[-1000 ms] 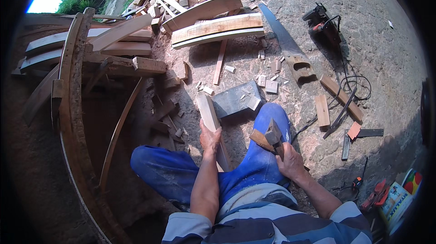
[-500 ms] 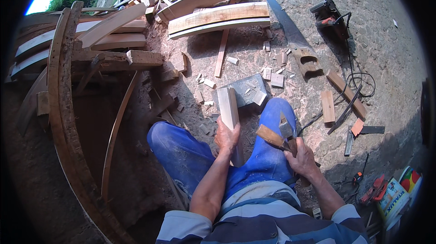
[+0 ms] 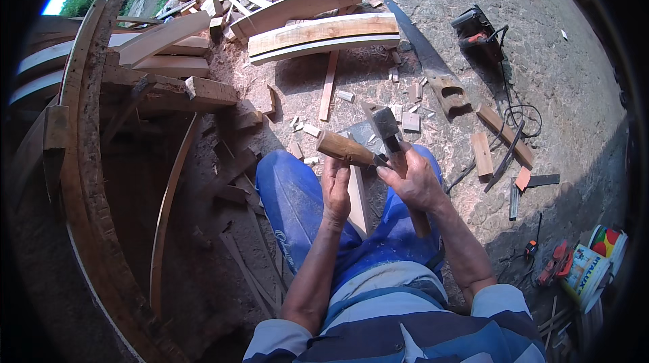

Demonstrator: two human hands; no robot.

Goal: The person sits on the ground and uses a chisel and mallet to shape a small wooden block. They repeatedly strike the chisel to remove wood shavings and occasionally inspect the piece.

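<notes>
My right hand (image 3: pixel 414 177) is closed round a hammer (image 3: pixel 387 124) with a blocky metal head, thin at one end, and a wooden handle pointing down. Its thumb and fingers also pinch the metal end of a chisel-like tool with a thick wooden handle (image 3: pixel 341 147), which points left; its blade is hidden. A pale squared wooden block (image 3: pixel 358 202) stands tilted between my knees. Along the block's left side is my left hand (image 3: pixel 334 187), fingers pointing up. Their tips pass behind the tool's handle, so I cannot tell what they grip.
Curved planks (image 3: pixel 324 35) lie ahead, beside a handsaw (image 3: pixel 446 82). A corded power tool (image 3: pixel 478 32) and a try square (image 3: pixel 524 192) are at the right. Buckets (image 3: pixel 587 272) stand at the lower right. A curved wooden frame (image 3: pixel 84 153) rises at my left.
My right hand has moved up and left with the hammer and wooden-handled tool, bringing them over the block. The left hand has shifted off the block's front face, and my left knee has moved inward.
</notes>
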